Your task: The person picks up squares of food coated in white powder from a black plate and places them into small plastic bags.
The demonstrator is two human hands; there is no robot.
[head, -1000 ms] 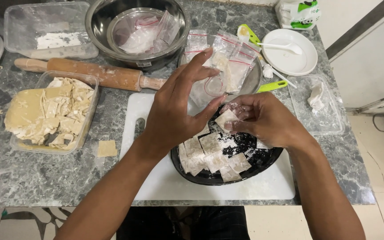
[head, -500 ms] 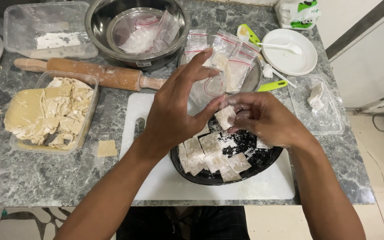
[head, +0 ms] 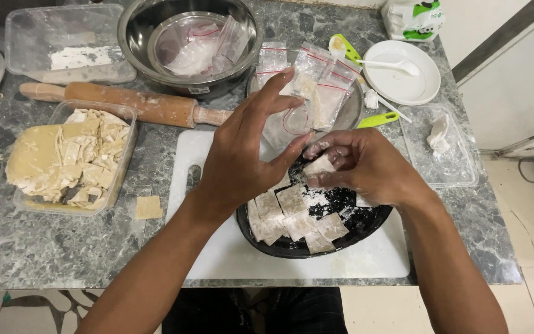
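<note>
Over the round black pan (head: 341,238) of floured dough squares, which sits on a white cutting board (head: 217,260) on the grey marbled surface (head: 63,247), the right hand (head: 366,167) has its grip closed on a small pale square of dough (head: 320,166). The left hand (head: 242,154) hovers just beside it, fingers spread and holding nothing. A wooden rolling pin (head: 131,102) lies well behind.
</note>
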